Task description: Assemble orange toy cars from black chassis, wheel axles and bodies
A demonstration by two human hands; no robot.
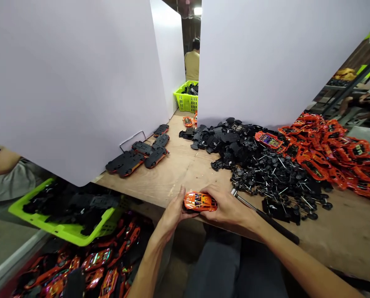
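Observation:
An orange toy car (200, 201) sits at the near edge of the wooden table (178, 169), held between both hands. My left hand (174, 209) grips its left end with thumb and fingers closed on it. My right hand (226, 205) covers its right end, fingers curled round the body. A black-handled screwdriver (265, 217) lies on the table just right of my right hand, under my forearm. Beyond it spreads a heap of black wheels on axles (278, 176).
Orange car bodies (330, 153) are piled at the right, black chassis parts (222, 138) in the middle, finished cars upside down (141, 155) at the left. Green baskets (60, 229) (186, 99) hold parts. White boards (79, 82) wall the table. Other people sit at the far left, back and right.

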